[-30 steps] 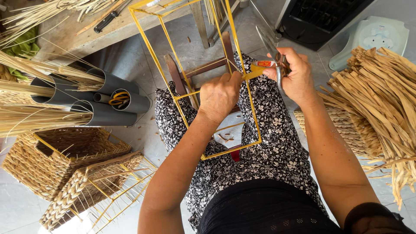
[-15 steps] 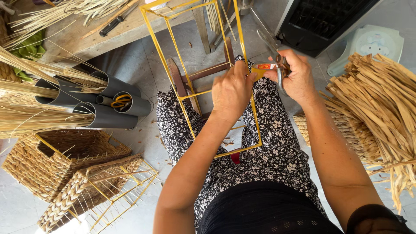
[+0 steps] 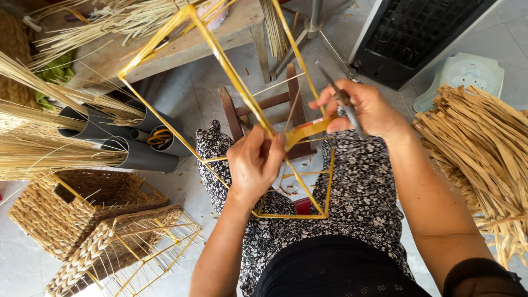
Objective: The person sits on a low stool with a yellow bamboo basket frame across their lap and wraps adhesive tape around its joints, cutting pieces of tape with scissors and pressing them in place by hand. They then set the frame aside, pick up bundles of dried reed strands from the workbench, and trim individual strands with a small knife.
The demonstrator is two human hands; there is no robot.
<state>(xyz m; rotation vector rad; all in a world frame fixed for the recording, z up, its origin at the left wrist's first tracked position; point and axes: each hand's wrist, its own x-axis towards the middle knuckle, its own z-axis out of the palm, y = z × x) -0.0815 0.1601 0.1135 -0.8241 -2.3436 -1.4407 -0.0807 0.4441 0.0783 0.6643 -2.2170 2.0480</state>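
— Where is the yellow wire frame [image 3: 220, 52]?

— It stands tilted over the person's lap, its lower bars resting on the flowered dress [image 3: 363, 192] and its top reaching up past the wooden bench [image 3: 181, 49].

— What does the left hand [image 3: 254, 162] do?

— It is curled around one slanting bar of the frame, fingers closed on it just below the point where a flat yellow strip [image 3: 308, 129] meets the bar.

— And the right hand [image 3: 366, 110]?

— It holds a grey pair of scissors [image 3: 344, 102], fingers folded around the handles, with the thumb and forefinger pinching the far end of that yellow strip. Whether the blades are apart cannot be told.

— What lies around?

— To the person's right, a heap of dried flat reeds [image 3: 478, 143], beside a pale green plastic stool [image 3: 467, 74]. To the left, grey pipes [image 3: 137, 154] hold bundles of straw [image 3: 44, 148]. Near the left knee sit a woven basket [image 3: 66, 214] and a half-woven frame [image 3: 132, 242]. A small dark wooden stool [image 3: 264, 104] stands beyond the knees, behind the frame.
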